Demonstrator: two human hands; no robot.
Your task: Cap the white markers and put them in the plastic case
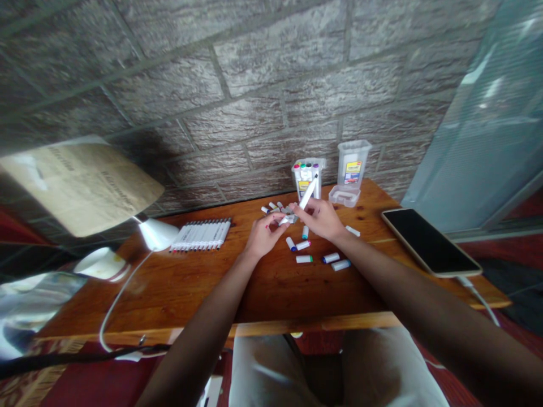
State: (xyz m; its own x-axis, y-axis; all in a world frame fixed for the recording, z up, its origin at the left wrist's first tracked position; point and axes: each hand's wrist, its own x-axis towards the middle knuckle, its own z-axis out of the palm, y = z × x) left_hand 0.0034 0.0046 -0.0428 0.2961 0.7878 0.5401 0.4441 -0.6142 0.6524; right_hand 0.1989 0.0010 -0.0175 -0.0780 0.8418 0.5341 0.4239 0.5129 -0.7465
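Note:
My right hand (323, 220) is closed round a white marker (307, 193), which slants up with a dark tip at its top end. Beside it, my left hand (263, 234) pinches a small white piece that looks like a marker cap (287, 219). The two hands are close together over the wooden table (271, 288). Below them lie several loose white caps with coloured ends, among them a green-ended cap (304, 259) and a blue-ended cap (330, 258). More caps (272, 207) lie just beyond my left hand. Directly behind my hands stands a clear case (296, 180) of markers with coloured tops.
A row of white markers (201, 235) lies to the left, near a lamp (156, 233) and a paper cup (102, 264). An open clear case (353, 161) stands by the brick wall. At the right is a phone (430, 240) with a cable plugged in.

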